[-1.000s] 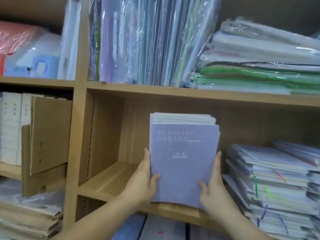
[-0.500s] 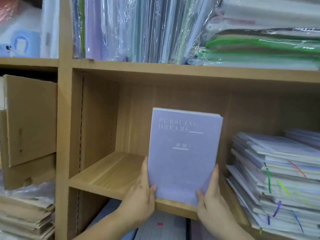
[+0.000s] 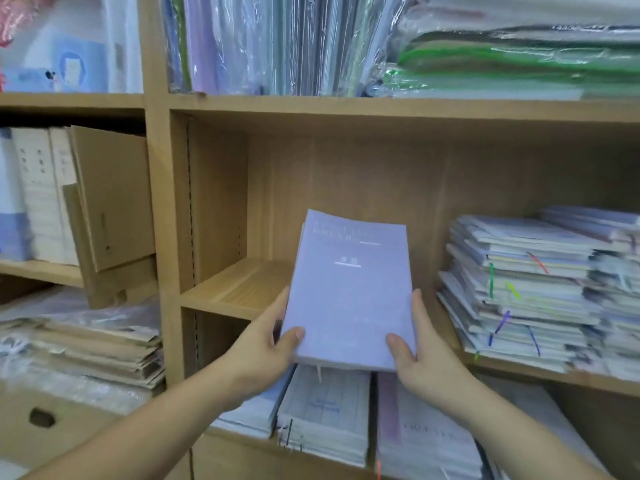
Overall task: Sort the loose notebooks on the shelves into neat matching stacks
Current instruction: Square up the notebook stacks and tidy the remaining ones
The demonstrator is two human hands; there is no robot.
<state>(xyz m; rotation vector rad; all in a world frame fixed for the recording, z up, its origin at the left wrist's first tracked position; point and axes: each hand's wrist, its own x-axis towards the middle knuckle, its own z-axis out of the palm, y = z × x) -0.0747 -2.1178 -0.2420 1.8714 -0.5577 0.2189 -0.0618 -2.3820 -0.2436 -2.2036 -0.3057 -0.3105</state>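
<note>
Left grip [image 3: 262, 348], right grip [image 3: 426, 351], notebook stack [image 3: 349, 292] edges

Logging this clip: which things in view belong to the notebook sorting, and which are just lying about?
Job: lilac notebooks, held at both sides by left hand and right hand; loose notebook pile to their right; shelf board.
Lying about: cardboard box at left; plastic-wrapped packs above.

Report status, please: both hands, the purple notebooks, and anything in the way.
Left hand and right hand grip purple notebooks by the lower corners. Notebooks tilted back, over shelf front edge. Messy pile close on the right.
</note>
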